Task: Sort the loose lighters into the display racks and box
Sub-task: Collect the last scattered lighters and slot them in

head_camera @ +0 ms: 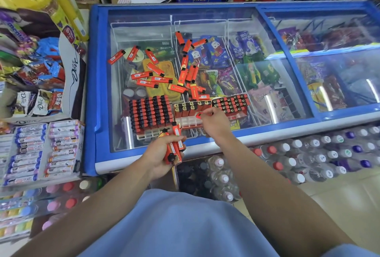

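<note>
We are mid-sort: our right hand [213,122] pinches one red plastic lighter [200,115] over the half-filled middle display rack [190,118], whose near slots show bare. Our left hand [164,153] grips a bundle of red lighters [174,146] as stock. The next move, we judge, calls for standing the pinched lighter upright into a bare slot. Many loose red lighters [152,76] lie scattered on the blue-framed freezer's glass lid [144,30], beyond the nearly full left rack [151,113] and the right rack [231,103]; reaching them means crossing the racks.
</note>
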